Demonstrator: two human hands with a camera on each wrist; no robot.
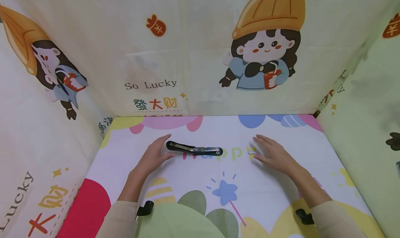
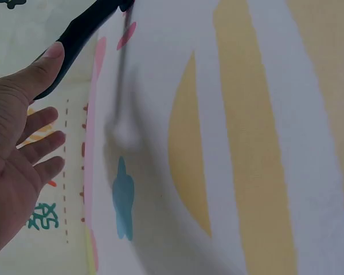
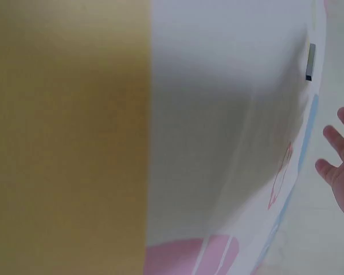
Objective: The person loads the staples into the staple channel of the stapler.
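1. The left hand (image 1: 155, 154) is left of centre, the right hand (image 1: 275, 156) right of centre: well apart, fingers spread, gripping nothing.
2. Frame centre: a black stapler (image 1: 194, 150) lies folded open, seemingly to bare its inner channel; whether the left hand touches it, I cannot tell.
3. Near the right hand: a small metal strip (image 3: 311, 62), probably placed within reach.
4. Upper frame: a printed cloth wall (image 1: 206, 57) closes off the table (image 1: 218, 135) behind.

Left sleeve (image 1: 117, 220): showing plain beige cloth
Right sleeve (image 1: 337, 220): matching in beige (looking just as unpatterned)
Left wrist camera (image 1: 146, 208): jutting out, black and angular
Right wrist camera (image 1: 304, 217): showing black too
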